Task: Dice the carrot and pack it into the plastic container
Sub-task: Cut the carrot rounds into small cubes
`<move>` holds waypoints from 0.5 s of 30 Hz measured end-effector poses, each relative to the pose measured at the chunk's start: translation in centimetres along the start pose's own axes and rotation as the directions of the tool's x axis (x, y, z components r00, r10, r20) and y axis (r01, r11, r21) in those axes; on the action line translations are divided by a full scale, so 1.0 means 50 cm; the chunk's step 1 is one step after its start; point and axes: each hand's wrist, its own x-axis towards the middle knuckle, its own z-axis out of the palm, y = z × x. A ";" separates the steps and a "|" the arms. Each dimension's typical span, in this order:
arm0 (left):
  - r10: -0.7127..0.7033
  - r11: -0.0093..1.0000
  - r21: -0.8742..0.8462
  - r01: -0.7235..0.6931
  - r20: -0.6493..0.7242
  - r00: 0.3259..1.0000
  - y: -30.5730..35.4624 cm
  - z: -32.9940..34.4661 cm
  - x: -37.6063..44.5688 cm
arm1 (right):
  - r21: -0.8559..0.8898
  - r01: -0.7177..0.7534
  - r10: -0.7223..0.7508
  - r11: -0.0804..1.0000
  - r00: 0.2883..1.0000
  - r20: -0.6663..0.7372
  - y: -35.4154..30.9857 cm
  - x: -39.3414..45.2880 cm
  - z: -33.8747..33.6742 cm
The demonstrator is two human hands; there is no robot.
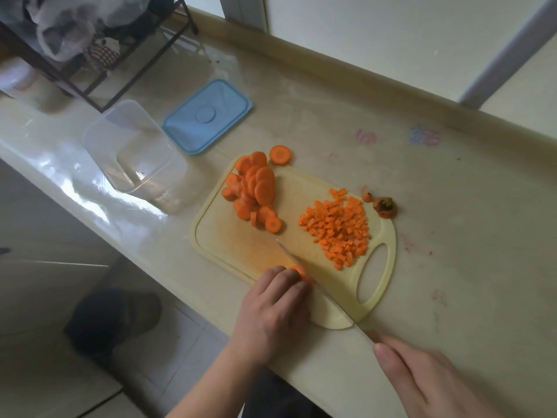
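Risk: left hand [275, 300] fingertips are sitting right against the knife [313, 285] blade; a slip on the small carrot piece [300, 272] could be nicking them (piece is tiny, could roll). Left fingers are curling over that piece, pinning it at the cutting board [241, 248] near edge. Right hand [422, 375] is closing around the knife handle. Slices [256, 188] are waiting at the board's far-left corner, diced pile [337, 227] toward its handle end; plastic container [132, 146] is standing unfilled at the table's left.
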 end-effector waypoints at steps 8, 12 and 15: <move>0.022 0.999 -0.027 -0.023 -0.026 0.999 -0.003 0.000 -0.002 | -0.099 -0.002 0.009 0.995 0.998 0.064 -0.006 -0.025 0.003; 0.010 0.999 -0.030 -0.010 -0.010 1.000 -0.005 0.001 -0.001 | -0.039 -0.001 0.005 0.999 0.996 0.090 -0.010 0.003 0.006; 0.000 1.000 -0.025 0.000 -0.019 1.000 -0.005 0.000 -0.003 | -0.008 0.026 -0.025 1.000 0.991 0.134 -0.006 0.020 0.011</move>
